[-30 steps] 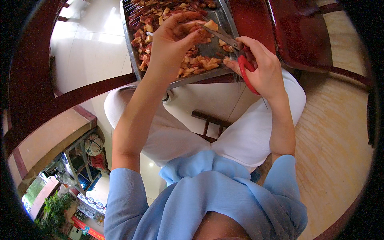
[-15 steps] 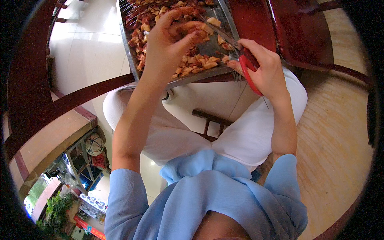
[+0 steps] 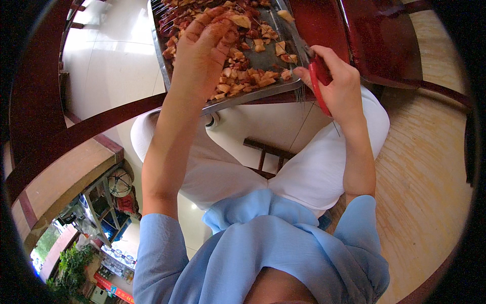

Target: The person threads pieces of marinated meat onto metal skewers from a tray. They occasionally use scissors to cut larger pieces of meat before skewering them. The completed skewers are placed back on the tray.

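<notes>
A metal tray full of small raw meat pieces lies in front of me. Over its middle, my left hand has its fingers curled, with a pale meat piece at the fingertips. At the tray's right edge, my right hand is closed round red-handled scissors. Their blades point up and away over the rim. A pale meat chunk shows by the blade end; I cannot tell whether it touches. A thin metal skewer pokes out below my right hand.
Several loaded skewers lie at the tray's far left. Thin metal ends hang by its near right corner. Dark red wooden chairs stand right and left. My knees in white trousers flank the tray's near side.
My left hand has moved left, away from the scissors, with the pale piece at its fingertips. The scissors have turned more upright, and the right hand has shifted slightly.
</notes>
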{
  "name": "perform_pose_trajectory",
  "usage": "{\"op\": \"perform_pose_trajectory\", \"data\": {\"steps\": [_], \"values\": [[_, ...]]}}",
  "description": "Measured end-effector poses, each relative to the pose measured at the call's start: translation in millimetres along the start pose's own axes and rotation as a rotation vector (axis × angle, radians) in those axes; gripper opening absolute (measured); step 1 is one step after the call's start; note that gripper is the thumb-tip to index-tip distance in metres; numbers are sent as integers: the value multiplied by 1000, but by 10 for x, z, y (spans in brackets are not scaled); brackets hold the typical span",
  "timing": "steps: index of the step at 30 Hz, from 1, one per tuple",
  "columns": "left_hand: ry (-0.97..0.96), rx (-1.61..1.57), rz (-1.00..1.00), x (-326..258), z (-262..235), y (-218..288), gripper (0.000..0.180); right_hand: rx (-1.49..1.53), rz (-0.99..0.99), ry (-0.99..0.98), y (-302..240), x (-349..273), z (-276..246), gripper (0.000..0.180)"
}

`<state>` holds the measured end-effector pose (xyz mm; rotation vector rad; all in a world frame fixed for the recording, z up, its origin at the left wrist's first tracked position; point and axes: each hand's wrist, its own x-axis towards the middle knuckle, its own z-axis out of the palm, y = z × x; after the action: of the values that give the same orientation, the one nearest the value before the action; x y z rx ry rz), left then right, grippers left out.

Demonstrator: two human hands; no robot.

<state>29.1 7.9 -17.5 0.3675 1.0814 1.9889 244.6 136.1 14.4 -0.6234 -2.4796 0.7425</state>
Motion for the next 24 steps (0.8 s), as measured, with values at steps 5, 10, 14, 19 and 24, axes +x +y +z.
{"op": "perform_pose_trajectory", "data": {"steps": [5, 10, 14, 19, 24], "values": [[-37, 0, -29, -6, -7, 101, 35, -131, 0, 1, -36, 23, -64, 56], [-52, 108, 138, -134, 202, 200, 35, -362, -90, 48, 20, 13, -24, 62], [-187, 57, 113, -160, 288, 237, 35, -439, -99, 48, -27, 18, -34, 62], [-71, 69, 124, -119, 183, 329, 31, -333, 149, 71, 156, 14, -52, 51], [125, 90, 64, -29, -73, 303, 29, -348, 275, 21, 401, -9, -35, 35]]}}
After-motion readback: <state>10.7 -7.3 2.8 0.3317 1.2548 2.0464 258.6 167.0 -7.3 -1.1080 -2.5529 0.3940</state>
